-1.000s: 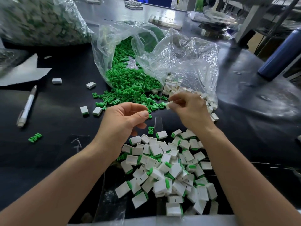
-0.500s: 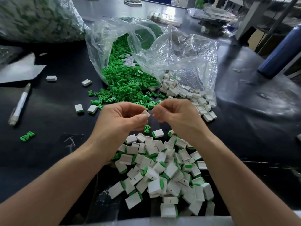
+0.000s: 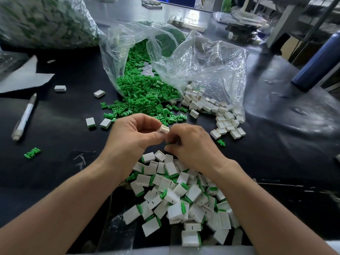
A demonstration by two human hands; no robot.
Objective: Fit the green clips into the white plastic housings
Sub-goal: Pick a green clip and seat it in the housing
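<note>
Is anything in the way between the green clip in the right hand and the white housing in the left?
Nothing visible does. The left hand pinches the white housing; the right hand pinches the green clip close below it. Most of the clip is hidden by the fingers.

plastics all round, on a dark sheeted tabletop (image 3: 55,172)
tabletop black, smooth, low sheen, rippled at right; bags (image 3: 211,70) clear thin film, crinkled, glossy glints; far-left sack (image 3: 46,21) same clear film, blurred; green clips (image 3: 147,89) moulded plastic, matt; white housings (image 3: 222,124) moulded plastic, smooth, satin-matt; pen (image 3: 24,118) white glossy plastic barrel, grey tip; paper sheet (image 3: 24,78) white, matt; blue bottle (image 3: 316,61) smooth, satin, material unclear
</note>
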